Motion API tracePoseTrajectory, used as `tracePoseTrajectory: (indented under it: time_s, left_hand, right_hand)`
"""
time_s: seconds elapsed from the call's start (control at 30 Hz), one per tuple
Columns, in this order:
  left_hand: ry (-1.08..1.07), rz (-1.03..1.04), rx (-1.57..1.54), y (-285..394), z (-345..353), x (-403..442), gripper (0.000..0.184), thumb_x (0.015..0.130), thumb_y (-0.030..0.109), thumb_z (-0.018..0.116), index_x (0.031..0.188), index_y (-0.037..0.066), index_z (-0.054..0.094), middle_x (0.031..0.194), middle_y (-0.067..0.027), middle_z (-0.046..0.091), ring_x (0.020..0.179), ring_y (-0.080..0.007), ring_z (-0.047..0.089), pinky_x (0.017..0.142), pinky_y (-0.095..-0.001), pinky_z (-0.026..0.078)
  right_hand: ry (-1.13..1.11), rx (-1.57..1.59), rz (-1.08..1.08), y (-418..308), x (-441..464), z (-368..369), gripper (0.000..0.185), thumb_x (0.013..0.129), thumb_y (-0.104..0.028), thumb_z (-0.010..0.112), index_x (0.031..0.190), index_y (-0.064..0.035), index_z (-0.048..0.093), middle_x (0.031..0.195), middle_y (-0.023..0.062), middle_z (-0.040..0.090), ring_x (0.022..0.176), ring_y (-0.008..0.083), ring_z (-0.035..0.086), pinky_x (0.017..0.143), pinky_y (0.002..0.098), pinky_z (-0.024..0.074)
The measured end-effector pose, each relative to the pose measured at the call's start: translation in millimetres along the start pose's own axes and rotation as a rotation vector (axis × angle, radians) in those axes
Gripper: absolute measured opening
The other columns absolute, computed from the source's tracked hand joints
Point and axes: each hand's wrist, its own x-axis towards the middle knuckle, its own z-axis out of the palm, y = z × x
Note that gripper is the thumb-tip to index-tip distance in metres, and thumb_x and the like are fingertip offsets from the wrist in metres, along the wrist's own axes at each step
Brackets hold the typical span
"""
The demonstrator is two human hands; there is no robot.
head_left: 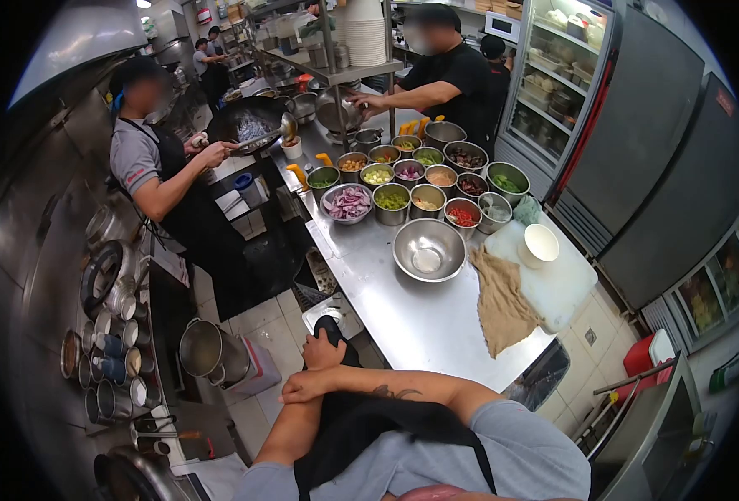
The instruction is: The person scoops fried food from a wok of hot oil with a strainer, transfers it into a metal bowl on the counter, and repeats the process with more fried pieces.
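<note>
My left hand rests on my black-clad leg, its fingers laid over it and no tool in them. Across my body comes my right arm, and my right hand is closed around my left forearm. Nearest to both on the right is the steel worktable. On it stand a wide steel bowl, a crumpled brown cloth and a white bowl on a cutting board.
Several steel pots of chopped vegetables and a bowl of sliced onion crowd the table's far part. A co-worker at left holds a wok and ladle; another handles a metal bowl. A stockpot stands left.
</note>
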Motion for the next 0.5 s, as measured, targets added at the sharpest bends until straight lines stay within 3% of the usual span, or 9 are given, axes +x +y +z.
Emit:
tracePoseTrajectory:
  time_s: [0.2,0.3,0.4,0.5]
  left_hand:
    - [0.019,-0.011,-0.009,-1,0,-1,0.068,0.073,0.046,0.064,0.125,0.004,0.051,0.106,-0.0275,0.054,0.094,-0.0442,0.058,0.078,-0.0513,0.050]
    - [0.085,0.002,-0.026,0,2,-2,0.057,0.071,0.043,0.064,0.112,0.005,0.053,0.100,-0.0243,0.054,0.090,-0.0434,0.058,0.074,-0.0517,0.050]
    - [0.011,-0.028,-0.005,3,-2,-2,0.068,0.073,0.046,0.064,0.125,0.004,0.052,0.105,-0.0268,0.054,0.094,-0.0441,0.058,0.078,-0.0513,0.050]
    - [0.000,-0.014,0.005,4,-4,-1,0.068,0.073,0.045,0.063,0.125,0.004,0.052,0.105,-0.0265,0.054,0.094,-0.0440,0.058,0.078,-0.0509,0.050]
  right_hand:
    - [-0.020,-0.026,0.044,-11,-1,-6,0.048,0.094,-0.043,0.047,0.090,0.0008,0.066,0.086,0.0188,0.067,0.078,0.0319,0.063,0.074,0.0405,0.0480]
    - [-0.015,-0.011,0.052,-14,-4,-8,0.048,0.094,-0.043,0.047,0.091,0.0007,0.066,0.087,0.0192,0.067,0.080,0.0325,0.064,0.075,0.0404,0.0484]
    - [-0.024,0.000,0.056,-1,0,-4,0.047,0.094,-0.043,0.047,0.091,0.0005,0.066,0.089,0.0193,0.067,0.082,0.0334,0.064,0.077,0.0403,0.0482]
    - [-0.014,0.000,0.044,-1,-3,-4,0.047,0.094,-0.042,0.047,0.091,0.0004,0.066,0.089,0.0188,0.067,0.082,0.0342,0.063,0.077,0.0401,0.0478]
